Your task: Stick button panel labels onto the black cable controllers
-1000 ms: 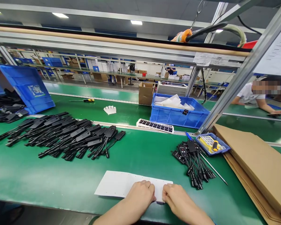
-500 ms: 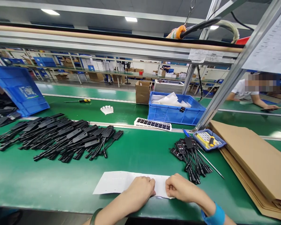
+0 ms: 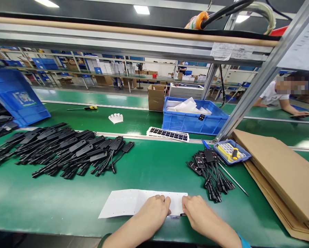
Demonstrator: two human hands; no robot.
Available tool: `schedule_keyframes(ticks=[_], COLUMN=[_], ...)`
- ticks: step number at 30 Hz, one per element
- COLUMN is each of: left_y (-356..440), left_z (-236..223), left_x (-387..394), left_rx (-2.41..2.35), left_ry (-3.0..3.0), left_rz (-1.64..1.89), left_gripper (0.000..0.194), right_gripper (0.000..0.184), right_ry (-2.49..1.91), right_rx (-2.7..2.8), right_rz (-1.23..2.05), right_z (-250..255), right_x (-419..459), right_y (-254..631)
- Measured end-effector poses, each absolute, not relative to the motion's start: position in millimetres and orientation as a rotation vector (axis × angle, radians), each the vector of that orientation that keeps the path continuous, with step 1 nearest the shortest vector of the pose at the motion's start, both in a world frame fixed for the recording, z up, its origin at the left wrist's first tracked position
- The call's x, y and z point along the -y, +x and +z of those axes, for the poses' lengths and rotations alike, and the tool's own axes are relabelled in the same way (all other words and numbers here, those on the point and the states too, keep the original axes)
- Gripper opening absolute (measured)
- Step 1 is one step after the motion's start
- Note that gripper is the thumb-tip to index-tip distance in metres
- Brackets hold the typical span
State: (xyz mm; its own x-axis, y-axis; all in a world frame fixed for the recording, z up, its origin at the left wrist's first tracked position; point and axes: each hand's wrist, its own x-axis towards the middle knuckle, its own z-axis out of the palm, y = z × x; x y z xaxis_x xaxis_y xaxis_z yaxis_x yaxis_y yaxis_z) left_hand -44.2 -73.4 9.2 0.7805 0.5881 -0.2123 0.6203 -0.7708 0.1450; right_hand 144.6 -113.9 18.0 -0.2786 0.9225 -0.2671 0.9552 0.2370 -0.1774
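A long white sheet (image 3: 123, 203) with small dots along its edges lies at the front of the green bench, its left end slightly raised. My left hand (image 3: 156, 210) is closed at its near edge, fingers curled and thumb pressed in. With bent fingers, my right hand (image 3: 195, 210) pinches the sheet's right end. A small dark edge shows beneath the right fingertips; what it belongs to is hidden. Right of the hands lies a bunch of black cabled controllers (image 3: 208, 165). Strips of black labels (image 3: 168, 134) rest farther back.
A large pile of black cabled parts (image 3: 74, 148) spreads across the left. Behind stand a blue bin (image 3: 193, 124) and a tilted blue crate (image 3: 22, 100). Flat cardboard (image 3: 280, 172) and a small tool tray (image 3: 232, 151) sit at right. A person (image 3: 280, 94) is across the bench.
My right hand has turned, its fingers now pointing more to the left at the sheet's right end. A dark edge has come into sight there. The left hand stays nearly in place; the view shifted slightly.
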Motion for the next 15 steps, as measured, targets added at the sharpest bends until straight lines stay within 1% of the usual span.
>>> schedule_keyframes(ticks=[1,5,6,8,12,15], left_y=[-44.7,-42.5,-39.7,-31.7,-16.7,-14.8], left_z=[11.2,15.6,14.4,8.7,-8.7,-14.4], left_x=[73.2,75.1,76.5,80.0,84.2,80.5], left_rx=[-0.944,-0.867,-0.840,-0.821,-0.911,-0.924], left_ry=[2.753,2.704,2.701,2.716,2.781,2.715], left_rz=[-0.225,-0.099,-0.061,-0.035,-0.111,-0.056], left_gripper=[0.017,0.016,0.015,0.015,0.012,0.016], right_gripper=[0.025,0.018,0.017,0.018,0.023,0.025], right_ry=[1.799,1.713,1.718,1.760,1.907,1.943], right_rx=[-2.401,-2.509,-2.518,-2.525,-2.468,-2.487], right_rz=[-0.503,-0.840,-0.868,-0.829,-0.632,-0.666], right_z=[18.9,25.5,25.8,23.3,13.1,10.0], right_x=[112.9,109.1,109.1,110.5,114.9,114.5], right_y=[145.7,156.0,157.5,157.3,149.6,147.8])
